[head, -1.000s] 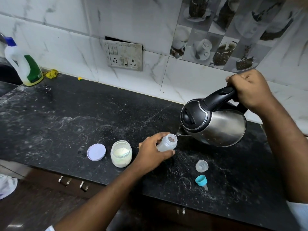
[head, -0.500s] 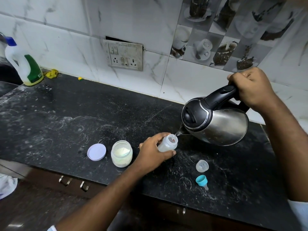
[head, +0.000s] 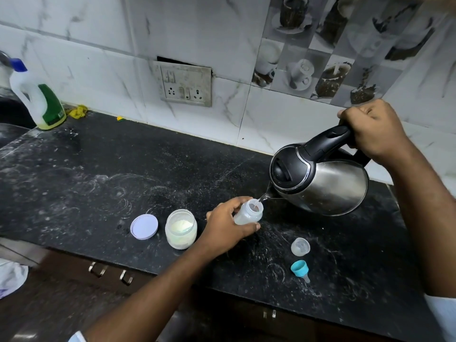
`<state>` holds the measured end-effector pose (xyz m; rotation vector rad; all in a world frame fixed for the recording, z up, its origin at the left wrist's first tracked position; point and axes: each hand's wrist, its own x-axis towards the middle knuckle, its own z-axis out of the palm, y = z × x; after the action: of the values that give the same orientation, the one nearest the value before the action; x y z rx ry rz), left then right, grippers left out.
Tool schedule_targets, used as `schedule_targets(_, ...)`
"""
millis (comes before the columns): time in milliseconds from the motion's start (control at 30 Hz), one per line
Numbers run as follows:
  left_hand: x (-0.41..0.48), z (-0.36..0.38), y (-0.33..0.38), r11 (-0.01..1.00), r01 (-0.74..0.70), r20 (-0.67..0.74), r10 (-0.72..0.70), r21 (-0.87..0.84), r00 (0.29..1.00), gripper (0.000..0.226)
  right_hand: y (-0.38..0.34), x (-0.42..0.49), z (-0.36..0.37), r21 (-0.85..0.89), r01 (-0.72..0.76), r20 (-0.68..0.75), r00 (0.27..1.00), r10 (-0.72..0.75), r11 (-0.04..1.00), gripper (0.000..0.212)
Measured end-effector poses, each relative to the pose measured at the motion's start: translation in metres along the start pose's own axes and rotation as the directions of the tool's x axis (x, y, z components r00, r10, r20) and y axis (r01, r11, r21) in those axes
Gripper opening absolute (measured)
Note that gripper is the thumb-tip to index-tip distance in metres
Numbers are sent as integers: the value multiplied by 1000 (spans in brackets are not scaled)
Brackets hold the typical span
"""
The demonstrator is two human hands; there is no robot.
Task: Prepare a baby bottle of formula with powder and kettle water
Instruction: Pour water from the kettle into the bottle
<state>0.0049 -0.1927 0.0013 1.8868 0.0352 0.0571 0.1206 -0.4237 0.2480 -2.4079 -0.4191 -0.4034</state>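
My left hand grips a small clear baby bottle standing on the black counter, its mouth uncovered. A steel kettle with a black lid is tilted toward it, held by the handle in my right hand. The spout sits just above the bottle mouth and a thin stream of water runs into it. An open jar of pale formula powder stands left of my left hand, its lilac lid flat beside it. The bottle's clear cap and blue teat ring lie to the right.
The speckled black counter ends at a front edge above drawers with metal handles. A white and green detergent bottle stands at the far left by the wall. A switch and socket plate is on the tiled wall.
The kettle and my right hand have risen slightly and tipped a little more toward the bottle. My left hand and the bottle have stayed in place.
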Motion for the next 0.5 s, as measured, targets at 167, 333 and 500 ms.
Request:
schedule_targets(167, 1, 0, 0, 1000, -3, 0, 3, 3, 1000, 60, -2, 0, 0, -10, 2, -4, 1000, -2, 1000, 49)
schedule_targets(333, 1, 0, -3, 1000, 1, 7, -1, 7, 1000, 62, -2, 1, 1, -5, -4, -2, 1000, 4, 1000, 50)
schedule_targets(500, 0, -2, -3, 1000, 0, 11, 0, 5, 1000, 63, -3, 1, 2, -4, -3, 4, 1000, 3, 1000, 51)
